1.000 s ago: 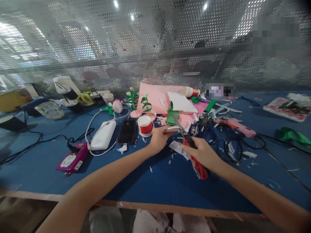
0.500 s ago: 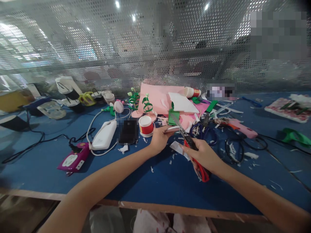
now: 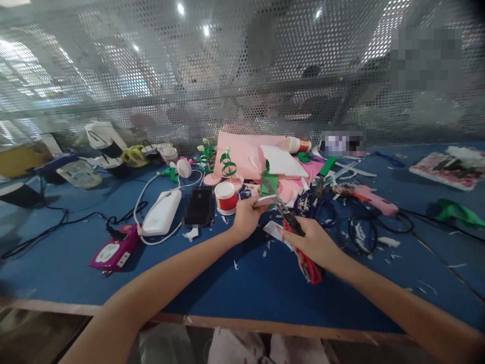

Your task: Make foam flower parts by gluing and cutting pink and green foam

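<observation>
My left hand (image 3: 247, 220) is closed on a thin, pale flat piece (image 3: 264, 201), perhaps paper or card, held edge-on above the table. Red-handled scissors (image 3: 313, 272) are gripped in my right hand (image 3: 318, 242), the blades pointing up and left beside the pale piece. Whether the blades touch it I cannot tell. Below them, a whitish slip of paper (image 3: 272, 229) lies between my hands, close to my right fingers. A red and white paper cup (image 3: 226, 199) stands just left of my left hand. Green paper (image 3: 269, 183) lies behind the blades.
Pink sheets (image 3: 242, 146) and a white sheet (image 3: 282, 161) are heaped at the back, beside green spiral paper plants (image 3: 228, 167). Left are a white power bank (image 3: 162, 212), a black phone-like object (image 3: 199, 207) and a purple box (image 3: 113, 250). A pink glue gun (image 3: 377, 201) lies right.
Both hands keep their holds in nearly the same place. The scissors have shifted very slightly, and the whole view has moved a little.
</observation>
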Demonstrator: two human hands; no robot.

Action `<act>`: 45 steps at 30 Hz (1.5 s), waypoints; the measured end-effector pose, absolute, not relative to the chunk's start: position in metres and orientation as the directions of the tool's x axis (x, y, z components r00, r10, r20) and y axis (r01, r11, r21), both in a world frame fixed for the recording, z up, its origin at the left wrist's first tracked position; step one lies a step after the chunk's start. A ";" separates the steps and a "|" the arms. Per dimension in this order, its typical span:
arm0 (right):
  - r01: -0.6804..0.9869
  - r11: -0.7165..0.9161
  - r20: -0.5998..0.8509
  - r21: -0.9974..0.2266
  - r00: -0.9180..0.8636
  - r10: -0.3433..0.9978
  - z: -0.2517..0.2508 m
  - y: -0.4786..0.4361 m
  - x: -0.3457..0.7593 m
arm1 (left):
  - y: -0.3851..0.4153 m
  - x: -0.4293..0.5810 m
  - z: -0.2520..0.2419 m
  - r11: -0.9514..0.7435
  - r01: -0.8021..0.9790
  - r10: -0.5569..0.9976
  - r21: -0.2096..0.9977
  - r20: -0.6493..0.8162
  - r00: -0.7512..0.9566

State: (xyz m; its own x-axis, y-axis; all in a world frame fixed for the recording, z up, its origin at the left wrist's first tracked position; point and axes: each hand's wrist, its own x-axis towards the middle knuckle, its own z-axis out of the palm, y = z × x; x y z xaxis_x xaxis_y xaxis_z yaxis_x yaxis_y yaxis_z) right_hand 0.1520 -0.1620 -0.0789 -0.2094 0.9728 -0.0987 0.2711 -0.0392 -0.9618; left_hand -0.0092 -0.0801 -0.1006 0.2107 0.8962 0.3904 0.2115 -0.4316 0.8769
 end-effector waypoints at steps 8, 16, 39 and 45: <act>0.271 -0.016 -0.078 -0.962 -0.220 0.972 -0.081 -0.165 0.150 | -0.087 -0.009 -0.099 -0.516 0.384 0.855 0.766 0.431 0.289; 0.124 -0.085 -0.095 -0.989 -0.072 0.993 -0.070 -0.164 0.149 | -0.079 -0.008 -0.098 -0.414 0.356 0.909 0.838 0.399 0.118; 0.048 -0.165 -0.172 -0.985 -0.198 0.965 -0.070 -0.163 0.150 | -0.079 -0.010 -0.099 -0.481 0.341 0.873 0.808 0.476 0.102; 0.066 -0.177 -0.186 -0.982 -0.199 0.962 -0.070 -0.163 0.150 | -0.079 -0.011 -0.100 -0.480 0.266 0.877 0.836 0.463 0.126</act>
State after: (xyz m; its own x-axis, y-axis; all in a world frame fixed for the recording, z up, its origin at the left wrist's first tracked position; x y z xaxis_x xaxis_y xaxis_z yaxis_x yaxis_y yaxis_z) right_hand 0.1499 -0.1628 -0.0695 -0.1987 0.9622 -0.1864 0.0655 -0.1768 -0.9821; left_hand -0.0107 -0.0786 -0.1003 0.1261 0.8772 0.4632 0.2658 -0.4798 0.8362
